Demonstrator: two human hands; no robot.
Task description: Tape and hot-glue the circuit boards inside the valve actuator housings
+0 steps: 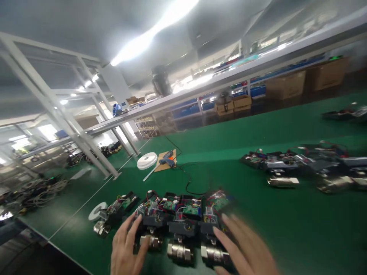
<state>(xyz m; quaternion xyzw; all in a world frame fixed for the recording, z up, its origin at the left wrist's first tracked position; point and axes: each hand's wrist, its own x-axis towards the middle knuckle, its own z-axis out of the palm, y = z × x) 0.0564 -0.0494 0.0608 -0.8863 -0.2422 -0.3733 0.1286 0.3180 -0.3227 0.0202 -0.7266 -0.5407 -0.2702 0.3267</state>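
Observation:
Several black plastic housings with green circuit boards (pixel 190 206), coloured wires and nickel-coloured metal valve bodies (pixel 180 252) stand in a row before me. At the row's left end is my left hand (pixel 127 244), fingers apart; its fingertips reach a black housing and its thumb lies over a metal valve body (pixel 155 241). My right hand (pixel 246 244), smeared by motion, spreads its fingers beside the rightmost unit (pixel 210 227). Whether it touches that unit I cannot tell. Another unit (pixel 117 208) lies tilted just left of the row, near a white roll (pixel 98 211).
A glue gun (pixel 168 159) rests on cardboard beside a white reel (pixel 147 160), its dark cable running across the green tabletop (pixel 212 149). More units (pixel 275 162) lie on the right. Cables (pixel 46 194) are heaped far left. White shelf posts (pixel 94 152) rise at left.

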